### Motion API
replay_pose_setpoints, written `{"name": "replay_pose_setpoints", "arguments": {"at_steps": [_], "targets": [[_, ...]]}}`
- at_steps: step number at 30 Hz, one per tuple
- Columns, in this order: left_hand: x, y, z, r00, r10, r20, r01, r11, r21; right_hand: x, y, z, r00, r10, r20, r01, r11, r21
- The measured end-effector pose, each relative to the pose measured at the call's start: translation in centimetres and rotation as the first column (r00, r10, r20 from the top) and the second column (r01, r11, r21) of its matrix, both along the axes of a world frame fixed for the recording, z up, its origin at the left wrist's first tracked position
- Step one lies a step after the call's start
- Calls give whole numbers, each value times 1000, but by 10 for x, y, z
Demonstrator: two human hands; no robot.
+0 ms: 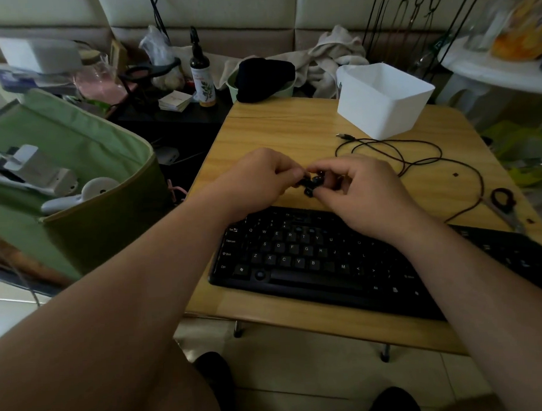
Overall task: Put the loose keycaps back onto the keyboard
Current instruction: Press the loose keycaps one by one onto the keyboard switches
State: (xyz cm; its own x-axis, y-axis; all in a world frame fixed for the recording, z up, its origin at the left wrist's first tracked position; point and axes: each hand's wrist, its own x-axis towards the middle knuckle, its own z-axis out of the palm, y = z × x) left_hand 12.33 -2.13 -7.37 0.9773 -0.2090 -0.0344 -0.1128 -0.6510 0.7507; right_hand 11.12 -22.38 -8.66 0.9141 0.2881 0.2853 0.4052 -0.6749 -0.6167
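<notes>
You have a small cluster of loose keycaps (310, 183) pinched between the fingertips of both hands, held just above the counter (292, 134) and just beyond the far edge of the keyboard (299, 259). Your left hand (259, 178) has its grip closed on the left side of the cluster, fingers curled in tight; your right hand (355, 187) pinches the right side the same way. How many caps you hold is hard to tell, since they are dark and partly hidden by your fingers, though at least two or three show.

On the keyboard, most lettered keys look seated, but several sockets stand bare: one in the bottom row left of the space bar, a few in the number row, and seemingly others among the letters. So the job reads as underway rather than near its end, with no cap being pressed home at this moment. You seem to be sorting or orienting caps before choosing a socket.

Further out, the keyboard's black cable (415, 160) loops across the counter toward a white bin (382, 100), and a pair of scissors (504, 205) lies at the right edge
</notes>
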Motion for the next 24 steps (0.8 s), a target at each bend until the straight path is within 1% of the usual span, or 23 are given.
{"name": "replay_pose_setpoints", "arguments": {"at_steps": [2,4,7,13,17,22,24], "targets": [[-7,0,5,998,-35,-57,28,993,-117,-4,2,2,997,52,63,-56,997,52],[-11,1,8,994,-63,-85,46,983,-179,-5,2,4,993,60,102,-71,991,115],[-13,2,9,991,-84,-103,53,961,-271,-6,0,6,992,46,121,-68,981,182],[-15,6,10,977,-136,-163,74,939,-335,-6,-3,8,990,47,135,-71,981,182],[-17,9,12,971,-167,-173,104,940,-324,-6,-3,8,988,52,147,-79,980,184],[-17,10,15,970,-145,-197,56,915,-400,-6,0,8,978,88,187,-124,974,189],[-16,9,14,970,-135,-200,40,908,-418,-6,1,9,981,62,183,-99,974,203]]}}
